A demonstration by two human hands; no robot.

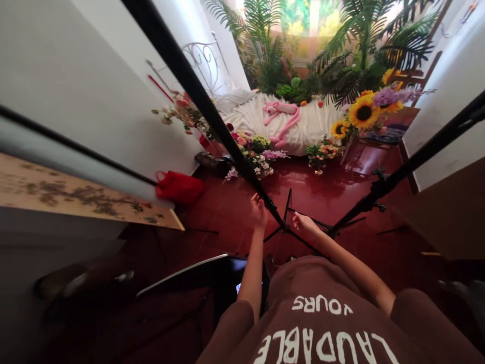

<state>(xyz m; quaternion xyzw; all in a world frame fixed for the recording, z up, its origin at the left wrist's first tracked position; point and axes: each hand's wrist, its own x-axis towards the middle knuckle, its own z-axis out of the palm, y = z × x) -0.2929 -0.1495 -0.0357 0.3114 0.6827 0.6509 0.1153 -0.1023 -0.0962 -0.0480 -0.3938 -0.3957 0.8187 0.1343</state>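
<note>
My left hand (259,211) is raised just left of a black stand pole (227,139) that slants across the view. Its fingers are loosely bent and partly apart, with nothing visible in them; whether it touches the pole I cannot tell. On the other side of that pole, my right hand (306,224) has its fingers closed together, near the stand's thin dark legs (290,202). Anything between those fingers is hidden or too small to make out. A second black stand (373,189) rises to the right of my right hand.
A dark case-like object with a pale edge (185,273) lies by my left forearm. The red bag (179,187) sits by the left wall, near a painted scroll (87,194). Sunflowers (362,112), palms and a pink plush toy (282,119) on white cloth are ahead. The floor (227,207) is glossy red.
</note>
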